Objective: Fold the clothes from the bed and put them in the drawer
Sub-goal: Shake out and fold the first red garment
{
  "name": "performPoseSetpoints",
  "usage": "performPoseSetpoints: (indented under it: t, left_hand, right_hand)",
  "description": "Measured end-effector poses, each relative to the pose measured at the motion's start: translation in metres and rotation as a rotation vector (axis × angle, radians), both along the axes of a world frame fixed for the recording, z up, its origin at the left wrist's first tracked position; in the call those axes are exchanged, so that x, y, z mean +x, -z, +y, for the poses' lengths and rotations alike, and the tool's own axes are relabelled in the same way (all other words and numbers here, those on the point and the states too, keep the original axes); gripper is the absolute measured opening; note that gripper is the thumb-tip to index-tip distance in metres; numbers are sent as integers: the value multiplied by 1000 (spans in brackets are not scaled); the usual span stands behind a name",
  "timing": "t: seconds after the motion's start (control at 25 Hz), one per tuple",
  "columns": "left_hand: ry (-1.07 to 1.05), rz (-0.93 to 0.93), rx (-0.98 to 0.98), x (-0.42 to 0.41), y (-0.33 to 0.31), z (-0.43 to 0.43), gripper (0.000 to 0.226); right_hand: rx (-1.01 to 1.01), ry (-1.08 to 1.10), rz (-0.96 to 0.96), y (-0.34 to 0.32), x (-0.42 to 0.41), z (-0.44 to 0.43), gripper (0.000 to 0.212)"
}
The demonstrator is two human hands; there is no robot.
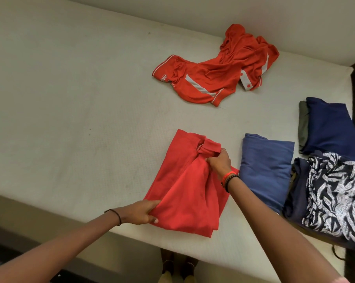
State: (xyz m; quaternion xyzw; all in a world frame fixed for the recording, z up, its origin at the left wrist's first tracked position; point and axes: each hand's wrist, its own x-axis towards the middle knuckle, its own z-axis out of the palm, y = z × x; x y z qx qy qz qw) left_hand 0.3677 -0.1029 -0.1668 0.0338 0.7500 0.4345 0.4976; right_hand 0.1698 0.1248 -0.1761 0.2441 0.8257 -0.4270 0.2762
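The left hand is gripping the lower left corner of a red shirt lying low in the frame's centre on the bed. The right hand is pinching its bunched sleeve.

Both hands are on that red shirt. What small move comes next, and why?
Probably the right hand folds the bunched sleeve it pinches inward across the red shirt, while the left hand holds the bottom corner: the shirt lies half-folded, that sleeve untucked.
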Motion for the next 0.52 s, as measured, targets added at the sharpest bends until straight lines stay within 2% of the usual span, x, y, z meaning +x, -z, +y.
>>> performPoseSetpoints:
  t: [0.12, 0.2, 0.24, 0.32, 0.36, 0.4, 0.44, 0.48, 0.52]
  left_hand:
    - [-194, -109, 95, 4, 0, -11, 50]
    - [-336, -142, 77, 5, 3, -16, 38]
    - [-379, -143, 30, 6, 4, -16, 35]
    - [-366, -81, -103, 12, 6, -12, 45]
    - [-285, 62, -222, 18, 7, -9, 53]
    - [-207, 291, -362, 24, 8, -3, 60]
    - [-131, 543, -466, 32, 9, 2, 64]
    - [-37, 738, -523, 37, 7, 8, 69]
    - [80, 855, -544, 40, 4, 12, 73]
  right_hand:
    - [-173, 42, 75, 3, 5, 14, 48]
    - [-196, 65, 60, 8, 5, 22, 57]
    - [-139, 46, 56, 7, 6, 22, 65]
    - [151, -100, 151, -7, 21, 17, 75]
    - [300, -212, 310, -16, 35, 15, 73]
    - [380, -346, 497, -27, 55, 12, 72]
    - [386, -509, 638, -33, 81, 11, 75]
    - [352, -697, 692, -36, 111, 10, 83]
    - [341, -886, 698, -33, 142, 13, 93]
